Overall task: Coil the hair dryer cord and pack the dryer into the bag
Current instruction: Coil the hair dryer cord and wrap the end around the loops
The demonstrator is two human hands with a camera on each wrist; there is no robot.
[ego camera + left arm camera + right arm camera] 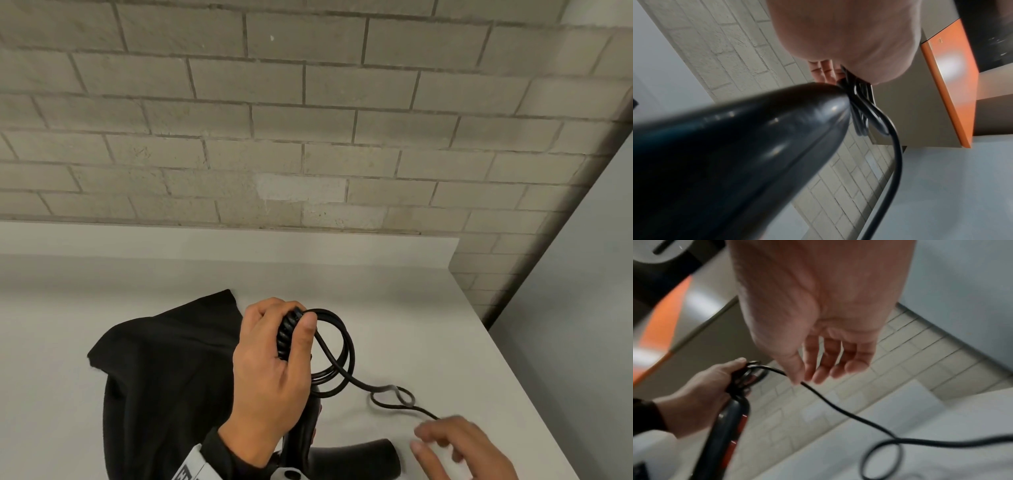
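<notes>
The left hand (270,363) was clenched around several finished loops of the black cord (337,346), with the thumb pressed over the top of the bundle, apparently so the coils could not spring apart. The loops were gathered at the cord end of the hair dryer (301,442), whose handle was held in the same fist; the body of the dryer hung below the hand, low over the white table (394,291). From the loops, the uncoiled remainder was trailed to the right of the dryer across the table, one small slack curl lying in it.

The right hand (459,445) was seen to the right of the dryer, fingers relaxed and spread, nothing grasped; it seemed to be placed beside the loose cord so the next length could be taken up.

The black bag (164,370) was laid flat on the table just left of the dryer, presumably kept near for packing.
</notes>
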